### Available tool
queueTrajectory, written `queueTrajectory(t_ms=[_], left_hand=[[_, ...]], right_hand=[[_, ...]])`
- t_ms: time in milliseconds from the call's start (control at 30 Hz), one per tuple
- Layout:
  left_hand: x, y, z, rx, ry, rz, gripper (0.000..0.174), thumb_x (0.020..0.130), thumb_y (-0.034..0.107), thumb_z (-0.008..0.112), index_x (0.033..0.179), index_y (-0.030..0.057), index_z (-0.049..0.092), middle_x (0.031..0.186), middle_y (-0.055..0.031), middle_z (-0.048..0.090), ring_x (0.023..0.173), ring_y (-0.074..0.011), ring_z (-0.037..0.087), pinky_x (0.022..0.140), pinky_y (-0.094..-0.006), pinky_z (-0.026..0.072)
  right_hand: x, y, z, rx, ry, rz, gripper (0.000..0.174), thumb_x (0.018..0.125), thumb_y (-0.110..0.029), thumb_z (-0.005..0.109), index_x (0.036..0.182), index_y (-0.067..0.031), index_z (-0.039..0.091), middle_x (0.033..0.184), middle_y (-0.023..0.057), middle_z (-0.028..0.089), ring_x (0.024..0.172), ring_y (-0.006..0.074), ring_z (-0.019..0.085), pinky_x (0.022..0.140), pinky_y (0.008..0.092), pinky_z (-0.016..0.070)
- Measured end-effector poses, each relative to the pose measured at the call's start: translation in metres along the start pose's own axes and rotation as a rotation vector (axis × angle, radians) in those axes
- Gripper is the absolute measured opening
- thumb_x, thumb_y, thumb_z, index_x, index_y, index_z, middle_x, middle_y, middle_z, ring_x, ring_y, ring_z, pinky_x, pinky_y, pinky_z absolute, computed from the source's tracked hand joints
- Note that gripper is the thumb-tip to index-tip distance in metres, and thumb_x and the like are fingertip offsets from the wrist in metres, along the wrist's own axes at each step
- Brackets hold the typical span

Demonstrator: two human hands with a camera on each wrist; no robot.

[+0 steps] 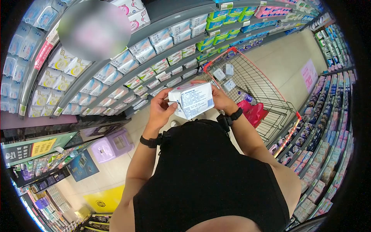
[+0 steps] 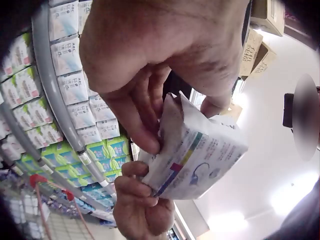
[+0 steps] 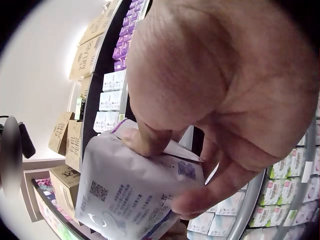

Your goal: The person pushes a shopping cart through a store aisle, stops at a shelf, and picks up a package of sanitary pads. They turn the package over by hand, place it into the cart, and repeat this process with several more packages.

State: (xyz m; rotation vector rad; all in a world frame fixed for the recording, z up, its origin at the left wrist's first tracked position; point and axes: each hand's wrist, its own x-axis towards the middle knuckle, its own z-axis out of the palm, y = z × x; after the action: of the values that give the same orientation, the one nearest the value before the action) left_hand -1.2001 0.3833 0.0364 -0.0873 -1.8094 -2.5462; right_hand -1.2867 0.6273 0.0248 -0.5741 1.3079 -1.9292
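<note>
A white soft pack of sanitary pads (image 1: 195,101), its back covered in blue print, is held up in front of the chest between both hands. On its left end, my left hand (image 1: 159,111) grips with the thumb over the printed face. The right hand (image 1: 223,99) holds the opposite end, its fingers partly hidden behind the pack. Seen from the left wrist, the pack (image 2: 197,160) has a folded, pointed flap at its end. In the right wrist view the thumb (image 3: 145,142) presses on the pack (image 3: 130,185), near a QR code.
A red-rimmed shopping cart (image 1: 266,91) stands ahead to the right, holding several white packs (image 1: 229,84), a purple-labelled bottle (image 1: 247,97) and a red bag (image 1: 253,113). Stocked shelves (image 1: 162,58) curve across the front. A lilac stool (image 1: 110,147) is at the left.
</note>
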Motion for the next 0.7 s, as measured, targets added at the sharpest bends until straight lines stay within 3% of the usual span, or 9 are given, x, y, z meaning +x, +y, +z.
queueTrajectory(t_ms=[200, 333, 433, 533, 633, 700], left_hand=[[-0.004, -0.004, -0.009, 0.005, -0.022, -0.026, 0.039, 0.089, 0.001, 0.069, 0.126, -0.0035, 0.057, 0.115, -0.0074, 0.065, 0.09, -0.0108, 0.066, 0.074, -0.0238, 0.0545], [-0.008, -0.003, -0.004, -0.022, -0.003, -0.003, 0.039, 0.09, -0.003, 0.065, 0.127, -0.0039, 0.056, 0.115, -0.0069, 0.065, 0.092, -0.0121, 0.066, 0.077, -0.0256, 0.0548], [-0.008, 0.003, 0.0, -0.032, -0.012, 0.0, 0.039, 0.09, -0.005, 0.064, 0.128, -0.0041, 0.056, 0.115, -0.007, 0.065, 0.094, -0.013, 0.066, 0.079, -0.0265, 0.0548], [-0.009, 0.005, 0.002, -0.027, -0.041, 0.007, 0.039, 0.09, -0.008, 0.062, 0.128, -0.0038, 0.056, 0.115, -0.007, 0.064, 0.096, -0.0136, 0.066, 0.081, -0.0266, 0.0545], [-0.008, 0.005, 0.005, -0.034, -0.038, 0.032, 0.036, 0.089, -0.009, 0.06, 0.124, -0.0029, 0.058, 0.111, -0.0055, 0.064, 0.096, -0.0127, 0.065, 0.08, -0.0259, 0.0531], [-0.008, 0.008, 0.007, -0.037, -0.051, 0.005, 0.033, 0.088, -0.007, 0.059, 0.12, -0.0018, 0.06, 0.107, -0.004, 0.065, 0.093, -0.0108, 0.063, 0.078, -0.0255, 0.0509]], right_hand=[[-0.005, 0.002, 0.007, 0.127, 0.013, 0.027, 0.066, 0.094, -0.017, 0.069, 0.151, -0.0101, 0.04, 0.14, 0.0063, 0.057, 0.124, 0.0157, 0.057, 0.105, 0.0344, 0.0462], [-0.005, 0.003, 0.009, 0.275, -0.014, 0.026, 0.067, 0.093, -0.015, 0.069, 0.152, -0.0105, 0.038, 0.143, 0.0073, 0.055, 0.127, 0.018, 0.056, 0.107, 0.0365, 0.0464], [-0.005, 0.003, 0.007, 0.287, 0.008, -0.002, 0.068, 0.093, -0.011, 0.068, 0.153, -0.0108, 0.036, 0.146, 0.0085, 0.051, 0.13, 0.0197, 0.053, 0.108, 0.0372, 0.0464], [-0.006, -0.007, 0.017, 0.227, 0.116, 0.014, 0.072, 0.086, -0.007, 0.073, 0.148, -0.0016, 0.038, 0.141, 0.0162, 0.055, 0.125, 0.0231, 0.058, 0.105, 0.0372, 0.0481], [-0.009, -0.011, 0.022, 0.23, 0.143, 0.0, 0.074, 0.084, -0.01, 0.077, 0.147, -0.0003, 0.04, 0.139, 0.0166, 0.056, 0.124, 0.0234, 0.058, 0.105, 0.0372, 0.0478], [-0.01, -0.005, 0.013, 0.208, 0.068, -0.02, 0.071, 0.089, -0.006, 0.071, 0.151, -0.0049, 0.036, 0.145, 0.0133, 0.051, 0.129, 0.023, 0.054, 0.108, 0.038, 0.046]])
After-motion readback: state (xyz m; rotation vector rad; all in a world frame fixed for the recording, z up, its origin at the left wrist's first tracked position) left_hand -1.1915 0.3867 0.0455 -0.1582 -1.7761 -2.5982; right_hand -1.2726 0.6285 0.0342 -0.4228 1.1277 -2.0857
